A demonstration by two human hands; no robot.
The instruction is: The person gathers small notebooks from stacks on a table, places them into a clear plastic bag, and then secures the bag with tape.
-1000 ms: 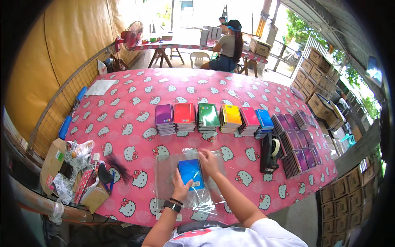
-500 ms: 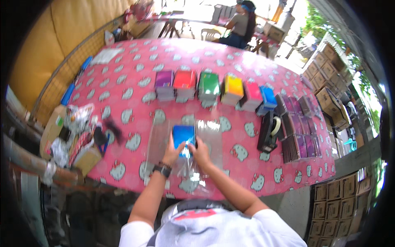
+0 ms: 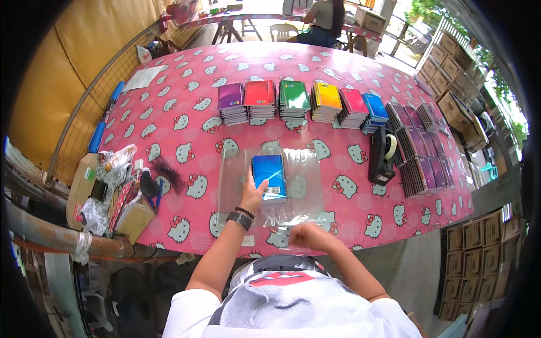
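Observation:
A blue spiral notebook point(image 3: 269, 172) lies on clear plastic sheeting point(image 3: 304, 197) spread over the table in front of me. My left hand point(image 3: 253, 191) holds the notebook by its left side, thumb across the cover. Close to the table's front edge, my right hand point(image 3: 310, 236) is closed with curled fingers at the near edge of the plastic, which it seems to pinch; the fingertips are partly hidden.
Beyond lie notebook stacks: purple point(image 3: 231, 98), red point(image 3: 260, 94), green point(image 3: 294, 97), yellow point(image 3: 327, 97), pink point(image 3: 354, 102) and blue point(image 3: 375, 107). A black tape dispenser point(image 3: 381, 163) and wrapped purple notebooks point(image 3: 420, 146) stand right. Clutter in a cardboard box point(image 3: 81, 180) sits left. A person point(image 3: 324, 22) sits beyond.
My right hand has left the notebook and come back toward me to the plastic's near edge. My left hand stays on the notebook. The whole view has shifted slightly.

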